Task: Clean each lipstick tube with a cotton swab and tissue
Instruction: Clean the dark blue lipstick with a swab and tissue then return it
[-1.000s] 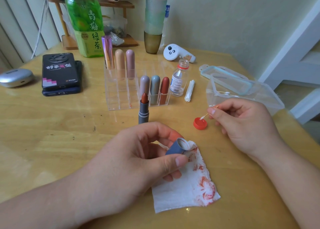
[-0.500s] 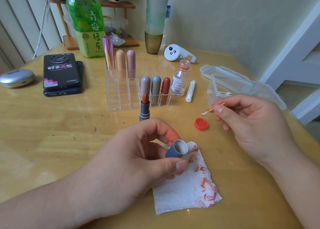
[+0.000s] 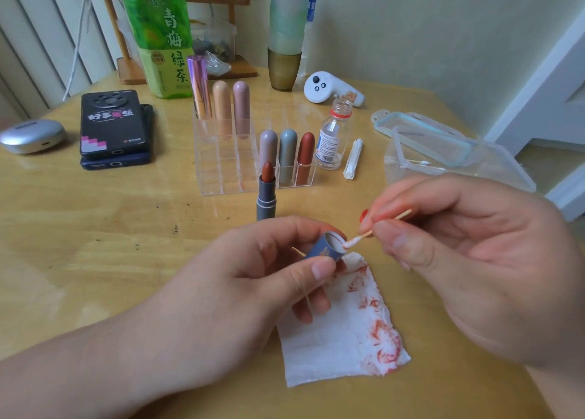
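Touching cap (image 3: 324, 249) in left hand (image 3: 253, 279), swab (image 3: 356, 240) tip (right hand (image 3: 474, 260)).

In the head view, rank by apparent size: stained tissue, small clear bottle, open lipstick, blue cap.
1. stained tissue
2. small clear bottle
3. open lipstick and blue cap: unsure, the cap is partly hidden and nearer.

Enters from 8 o'clock with the left hand (image 3: 240, 279), pinching the lipstick cap (image 3: 326, 249) between thumb and curled forefinger. Enters from 4 o'clock with the right hand (image 3: 468, 260), slightly blurred, fingers curled, pinching the cotton swab (image 3: 364, 236), tip aimed toward 8 o'clock.
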A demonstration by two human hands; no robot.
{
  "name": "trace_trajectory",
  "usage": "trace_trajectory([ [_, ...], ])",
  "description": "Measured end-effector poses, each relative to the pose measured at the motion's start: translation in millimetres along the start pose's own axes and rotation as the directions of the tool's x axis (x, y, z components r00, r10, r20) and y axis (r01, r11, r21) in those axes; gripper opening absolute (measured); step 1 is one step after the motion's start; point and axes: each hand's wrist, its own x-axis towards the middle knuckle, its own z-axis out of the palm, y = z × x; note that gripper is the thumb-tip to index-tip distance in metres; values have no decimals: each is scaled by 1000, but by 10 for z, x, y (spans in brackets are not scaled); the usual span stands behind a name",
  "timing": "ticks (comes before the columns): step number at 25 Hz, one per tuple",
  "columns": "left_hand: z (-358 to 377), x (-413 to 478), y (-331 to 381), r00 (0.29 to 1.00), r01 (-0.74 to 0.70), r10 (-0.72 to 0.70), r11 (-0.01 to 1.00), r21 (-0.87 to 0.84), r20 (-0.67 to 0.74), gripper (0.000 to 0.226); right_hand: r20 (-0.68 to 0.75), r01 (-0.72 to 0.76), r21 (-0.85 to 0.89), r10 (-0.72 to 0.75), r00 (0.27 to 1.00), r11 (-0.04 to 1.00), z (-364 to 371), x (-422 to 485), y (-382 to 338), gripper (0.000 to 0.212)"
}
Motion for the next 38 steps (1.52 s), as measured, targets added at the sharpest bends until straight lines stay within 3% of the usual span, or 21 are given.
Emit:
trace_trajectory([
  [13,11,-19,15,998,-55,52,997,56,44,18,54,47,-274,-33,998,961,-31,-9,17,12],
  [19,17,-35,-7,995,-101,98,988,117,29,17,75,25,-234,-8,997,972,-38,-31,-35,9],
  [28,-19,-27,13,996,-89,83,973,215,38,20,79,117,-389,-94,992,914,-29,-3,40,10],
  [38,-16,-34,45,985,-163,173,931,327,1,20,103,69,-384,-32,994,921,-63,-34,22,7],
])
